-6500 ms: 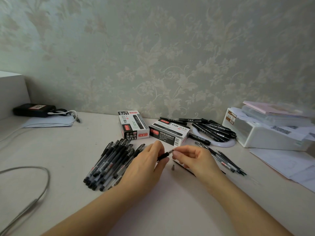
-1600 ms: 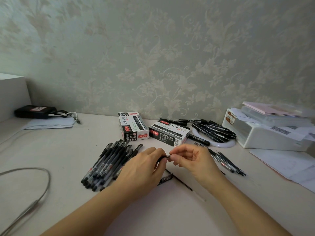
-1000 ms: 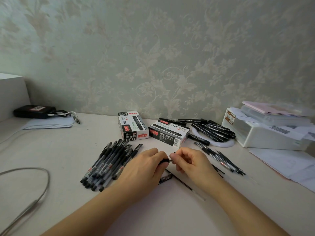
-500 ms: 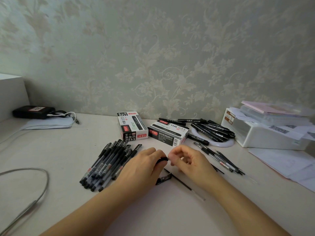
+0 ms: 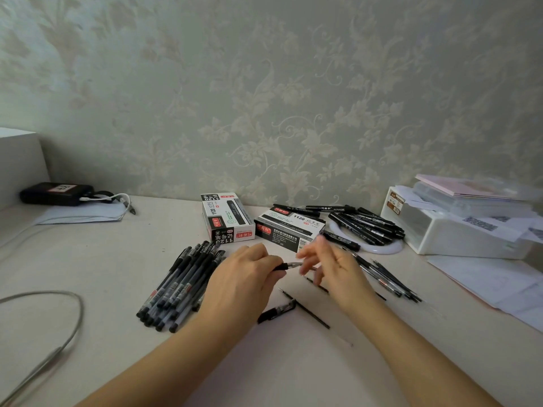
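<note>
The left hand (image 5: 244,277) grips a black pen (image 5: 283,266) close to its front end, fingers curled round it, so that only the grip and metal tip stick out just above the table (image 5: 117,259). The right hand (image 5: 332,268) hovers beside the tip with its fingers loosely spread (they are blurred, but seem to hold nothing). This looks like putting the pen together. The loose cap (image 5: 277,311) lies nearer the person, touching a bare refill (image 5: 305,308). It would be best to hold the pen level and steady, pinch the cap by its sides, line it up with the tip and push it straight on, not at an angle.
</note>
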### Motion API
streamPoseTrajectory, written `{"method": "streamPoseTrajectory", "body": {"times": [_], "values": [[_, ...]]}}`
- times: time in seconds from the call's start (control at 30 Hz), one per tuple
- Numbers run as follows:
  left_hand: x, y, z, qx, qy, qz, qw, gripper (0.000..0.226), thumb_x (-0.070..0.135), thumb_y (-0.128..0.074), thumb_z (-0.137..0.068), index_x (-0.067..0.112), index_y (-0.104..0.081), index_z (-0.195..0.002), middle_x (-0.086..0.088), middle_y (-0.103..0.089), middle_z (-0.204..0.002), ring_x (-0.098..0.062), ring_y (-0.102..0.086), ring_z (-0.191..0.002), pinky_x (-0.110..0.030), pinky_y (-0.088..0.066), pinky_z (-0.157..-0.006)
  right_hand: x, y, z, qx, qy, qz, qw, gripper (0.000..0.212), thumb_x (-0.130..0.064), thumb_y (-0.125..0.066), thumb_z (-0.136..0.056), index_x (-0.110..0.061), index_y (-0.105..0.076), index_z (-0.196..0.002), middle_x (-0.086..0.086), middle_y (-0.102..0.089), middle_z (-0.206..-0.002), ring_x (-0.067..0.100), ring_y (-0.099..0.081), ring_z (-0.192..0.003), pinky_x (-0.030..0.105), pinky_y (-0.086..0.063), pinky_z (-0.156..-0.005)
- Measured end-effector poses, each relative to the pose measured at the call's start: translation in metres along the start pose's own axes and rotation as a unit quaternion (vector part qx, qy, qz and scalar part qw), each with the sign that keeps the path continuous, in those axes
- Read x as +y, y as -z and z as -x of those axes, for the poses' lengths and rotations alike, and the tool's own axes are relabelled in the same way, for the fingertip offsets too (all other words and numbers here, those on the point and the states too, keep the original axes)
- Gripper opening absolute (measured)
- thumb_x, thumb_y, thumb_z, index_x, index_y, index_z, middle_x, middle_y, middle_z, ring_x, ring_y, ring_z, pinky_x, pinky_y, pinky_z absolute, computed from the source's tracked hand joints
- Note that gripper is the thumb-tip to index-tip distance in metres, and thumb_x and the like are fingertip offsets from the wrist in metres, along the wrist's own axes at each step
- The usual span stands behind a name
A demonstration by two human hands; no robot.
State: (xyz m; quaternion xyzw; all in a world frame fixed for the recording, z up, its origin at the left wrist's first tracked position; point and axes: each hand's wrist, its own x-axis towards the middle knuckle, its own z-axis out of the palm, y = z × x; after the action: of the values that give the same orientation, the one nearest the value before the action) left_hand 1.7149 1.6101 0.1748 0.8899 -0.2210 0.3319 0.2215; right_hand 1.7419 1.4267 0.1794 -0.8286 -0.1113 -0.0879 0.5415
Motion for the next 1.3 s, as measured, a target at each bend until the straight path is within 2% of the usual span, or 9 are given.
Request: {"method": "streamPoseTrajectory", "body": {"times": [0.13, 0.27, 0.4, 0.6, 0.8, 0.93, 1.03, 1.17, 1.3], "values": [[-0.012, -0.004, 0.003, 0.01, 0.07, 0.005, 0.997, 0.026, 0.033, -0.047, -0.098, 0.022, -0.069, -0.105, 0.007, -0.054, -0.087, -0.015, -0.053, -0.083, -0.032, -0.047, -0.068, 0.023, 0.025, -0.009, 0.133, 0.052, 0.278, 0.95, 0.011, -0.028, -0.059, -0.096, -0.023, -0.068, -0.091, -0.004, -0.064, -0.088, 0.017, -0.059, -0.08, 0.032, -0.049, -0.073], [-0.015, -0.007, 0.004, -0.012, 0.081, -0.003, 0.997, 0.028, 0.032, -0.043, -0.099, 0.024, -0.067, -0.111, 0.007, -0.052, -0.089, -0.014, -0.052, -0.088, -0.031, -0.047, -0.069, 0.035, 0.02, -0.012, 0.092, 0.069, 0.397, 0.911, 0.025, -0.037, -0.066, -0.09, -0.028, -0.07, -0.113, -0.005, -0.061, -0.108, 0.02, -0.051, -0.097, 0.035, -0.044, -0.079], [-0.017, -0.009, 0.004, -0.045, 0.074, -0.004, 0.996, 0.029, 0.031, -0.043, -0.099, 0.025, -0.066, -0.116, 0.006, -0.053, -0.092, -0.016, -0.052, -0.089, -0.033, -0.047, -0.073, 0.034, 0.01, -0.015, 0.064, 0.072, 0.434, 0.896, 0.017, -0.039, -0.063, -0.091, -0.034, -0.069, -0.107, -0.011, -0.057, -0.109, 0.015, -0.044, -0.1, 0.03, -0.03, -0.076], [-0.018, -0.008, 0.004, -0.064, 0.064, 0.0, 0.996, 0.029, 0.033, -0.044, -0.099, 0.027, -0.064, -0.119, 0.007, -0.055, -0.097, -0.016, -0.052, -0.091, -0.034, -0.046, -0.078, 0.023, 0.018, -0.01, 0.069, 0.16, 0.253, 0.951, 0.008, -0.021, -0.067, -0.091, -0.021, -0.066, -0.099, -0.013, -0.066, -0.094, 0.012, -0.059, -0.088, 0.032, -0.049, -0.076], [-0.016, -0.005, 0.003, -0.061, 0.049, 0.003, 0.997, 0.028, 0.034, -0.046, -0.099, 0.026, -0.065, -0.118, 0.007, -0.055, -0.096, -0.016, -0.052, -0.089, -0.036, -0.046, -0.076, 0.013, 0.01, -0.001, -0.012, 0.214, 0.23, 0.949, 0.007, -0.022, -0.065, -0.092, -0.024, -0.066, -0.098, -0.017, -0.063, -0.094, 0.006, -0.058, -0.092, 0.025, -0.047, -0.083], [-0.012, -0.006, 0.004, -0.067, 0.037, 0.013, 0.997, 0.028, 0.033, -0.048, -0.098, 0.025, -0.065, -0.118, 0.006, -0.056, -0.096, -0.015, -0.052, -0.089, -0.034, -0.045, -0.078, 0.007, 0.003, 0.003, -0.035, 0.21, 0.205, 0.955, 0.011, -0.018, -0.067, -0.091, -0.024, -0.069, -0.1, -0.016, -0.064, -0.093, 0.004, -0.06, -0.091, 0.011, -0.042, -0.077], [-0.01, -0.006, 0.002, -0.065, 0.056, 0.06, 0.994, 0.028, 0.033, -0.052, -0.096, 0.024, -0.06, -0.122, 0.01, -0.057, -0.098, -0.009, -0.05, -0.09, -0.026, -0.043, -0.081, 0.004, 0.0, 0.005, -0.046, 0.17, 0.141, 0.974, 0.016, -0.013, -0.07, -0.088, -0.025, -0.073, -0.098, -0.015, -0.069, -0.089, 0.007, -0.063, -0.088, 0.019, -0.049, -0.079], [-0.007, -0.004, -0.002, -0.056, 0.043, 0.089, 0.994, 0.018, 0.026, -0.058, -0.094, 0.018, -0.065, -0.109, 0.01, -0.057, -0.091, -0.008, -0.048, -0.081, -0.02, -0.038, -0.071, 0.002, 0.004, 0.002, -0.058, 0.1, 0.029, 0.993, 0.017, -0.011, -0.073, -0.086, -0.026, -0.075, -0.094, -0.011, -0.073, -0.087, 0.009, -0.067, -0.083, 0.024, -0.053, -0.082], [-0.006, -0.004, -0.002, -0.063, 0.021, 0.088, 0.994, 0.021, 0.025, -0.058, -0.094, 0.018, -0.069, -0.111, 0.004, -0.06, -0.088, -0.013, -0.053, -0.078, -0.025, -0.041, -0.069, 0.003, 0.005, 0.0, -0.083, 0.08, -0.038, 0.993, 0.019, -0.006, -0.072, -0.085, -0.023, -0.077, -0.092, -0.001, -0.075, -0.087, 0.014, -0.069, -0.085, 0.028, -0.055, -0.084]]}}
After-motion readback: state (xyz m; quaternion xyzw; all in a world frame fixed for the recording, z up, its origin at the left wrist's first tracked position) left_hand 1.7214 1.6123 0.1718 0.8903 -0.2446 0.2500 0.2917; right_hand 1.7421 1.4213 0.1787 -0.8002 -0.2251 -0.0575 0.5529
